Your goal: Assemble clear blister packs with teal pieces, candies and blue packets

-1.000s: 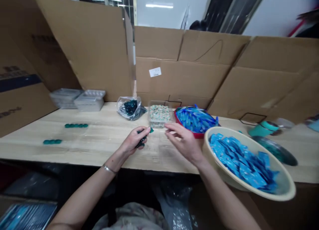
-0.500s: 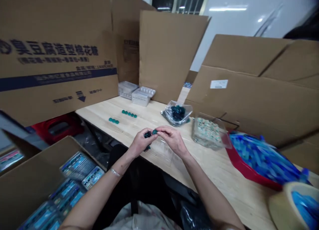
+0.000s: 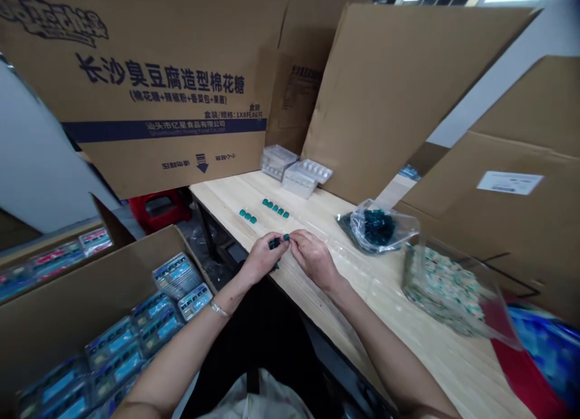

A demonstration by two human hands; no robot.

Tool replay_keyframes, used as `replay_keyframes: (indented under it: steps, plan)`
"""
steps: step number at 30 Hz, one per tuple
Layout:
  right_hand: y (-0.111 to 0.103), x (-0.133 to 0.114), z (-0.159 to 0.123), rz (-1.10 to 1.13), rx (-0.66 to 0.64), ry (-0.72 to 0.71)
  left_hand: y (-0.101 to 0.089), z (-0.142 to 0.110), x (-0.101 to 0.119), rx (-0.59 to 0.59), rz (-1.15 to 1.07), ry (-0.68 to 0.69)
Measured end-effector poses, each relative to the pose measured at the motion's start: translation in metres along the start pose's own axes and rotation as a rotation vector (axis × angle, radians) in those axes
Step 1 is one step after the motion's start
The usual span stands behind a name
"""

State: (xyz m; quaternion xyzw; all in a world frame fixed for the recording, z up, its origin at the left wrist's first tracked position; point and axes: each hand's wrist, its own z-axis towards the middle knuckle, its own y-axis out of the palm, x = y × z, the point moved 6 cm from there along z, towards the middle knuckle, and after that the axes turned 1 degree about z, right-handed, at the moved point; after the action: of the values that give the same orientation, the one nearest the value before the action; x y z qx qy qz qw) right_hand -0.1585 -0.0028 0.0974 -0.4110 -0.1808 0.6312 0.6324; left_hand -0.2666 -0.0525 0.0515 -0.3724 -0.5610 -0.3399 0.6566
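Observation:
My left hand [image 3: 261,257] is closed over a few dark green pieces [image 3: 274,243], with more of them showing below its fingers. Between the fingertips of both hands is one small green piece [image 3: 286,237], which my right hand [image 3: 313,257] pinches from the right. Both hands are at the table's near edge. Beyond them, on the wood, lie a row of several green pieces [image 3: 275,208] and a shorter row of three green pieces [image 3: 248,216]. What exactly the pieces are is too small to tell.
A clear bag of dark green pieces [image 3: 379,227] lies on the table [image 3: 357,286]. Right of it stands a clear tub of pale green-white bits [image 3: 453,286], then a red tray [image 3: 521,370] with blue packets. Clear plastic trays [image 3: 301,178] stand behind; an open carton [image 3: 58,286] holds packs, lower left.
My view has swung left, so things on the table appear further right. Both hands stay together at the small green piece, the right fingers now more tightly bunched. The green rows look unchanged.

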Motion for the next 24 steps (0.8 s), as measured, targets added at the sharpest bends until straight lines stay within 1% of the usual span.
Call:
replay_keyframes:
  steps: [4,9,12,14,15,17,18,20,22,24]
  plan:
    - [0.009,0.0,0.005,-0.159,0.036,-0.017,-0.011,0.005,-0.002,0.137,0.161,0.083]
    - [0.019,-0.002,0.002,-0.306,0.038,-0.076,-0.008,0.011,-0.015,0.141,0.196,0.108]
    - [0.027,-0.004,-0.002,-0.308,-0.001,-0.115,-0.009,0.013,-0.02,0.206,0.205,0.142]
    - [0.029,-0.001,-0.003,-0.21,-0.025,-0.092,-0.01,0.012,-0.026,0.226,0.171,0.143]
    - [0.029,0.003,-0.003,-0.115,-0.032,-0.057,-0.011,0.01,-0.03,0.209,0.137,0.114]
    - [0.029,0.014,-0.001,0.137,-0.053,0.031,-0.01,0.006,-0.044,0.121,0.018,-0.015]
    - [0.03,0.02,0.0,0.269,-0.08,0.066,-0.009,0.002,-0.051,0.062,-0.062,-0.097]
    - [0.036,0.028,0.003,0.486,-0.169,0.09,-0.006,-0.005,-0.062,-0.043,-0.229,-0.232]
    - [0.044,0.031,0.007,0.619,-0.243,0.087,-0.007,-0.01,-0.068,-0.101,-0.357,-0.304]
    - [0.053,0.035,0.011,0.706,-0.257,0.105,-0.01,-0.011,-0.071,-0.108,-0.432,-0.337]
